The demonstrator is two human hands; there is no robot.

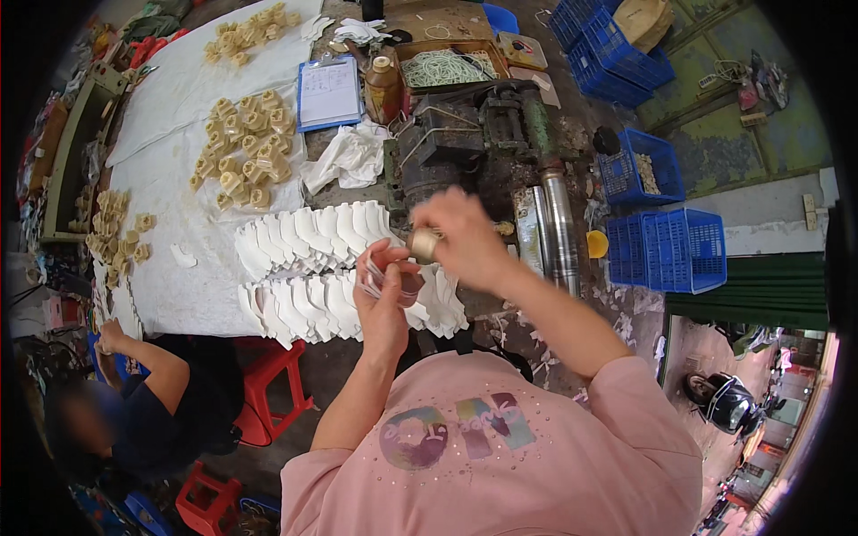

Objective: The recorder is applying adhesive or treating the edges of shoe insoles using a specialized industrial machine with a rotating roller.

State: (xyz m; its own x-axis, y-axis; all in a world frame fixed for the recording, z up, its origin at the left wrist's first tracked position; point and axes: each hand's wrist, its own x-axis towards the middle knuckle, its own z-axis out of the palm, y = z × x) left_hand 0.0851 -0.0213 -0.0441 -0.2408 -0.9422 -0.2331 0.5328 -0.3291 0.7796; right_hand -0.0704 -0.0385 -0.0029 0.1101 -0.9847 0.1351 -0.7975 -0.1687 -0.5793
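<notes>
My left hand (384, 290) is raised over the front of the table, its fingers curled closed. Thin pale strands or strips show along its fingers, too blurred to name. Just right of it, my right hand (460, 237) is smeared by motion. A small tan, rounded piece (425, 244) sits at its fingertips, between the two hands, and the right fingers seem to grip it. Beneath and left of my hands, white curved flat pieces stand packed in a back row (308, 234) and a front row (299, 308).
Piles of tan moulded pieces (246, 147) lie on a white sheet (161, 299). Behind are a clipboard (328, 94), a brown bottle (382, 89) and a box of pale cord (447, 67). A dark machine (442, 134) and blue crates (670, 250) stand right; a seated person (143, 393), left.
</notes>
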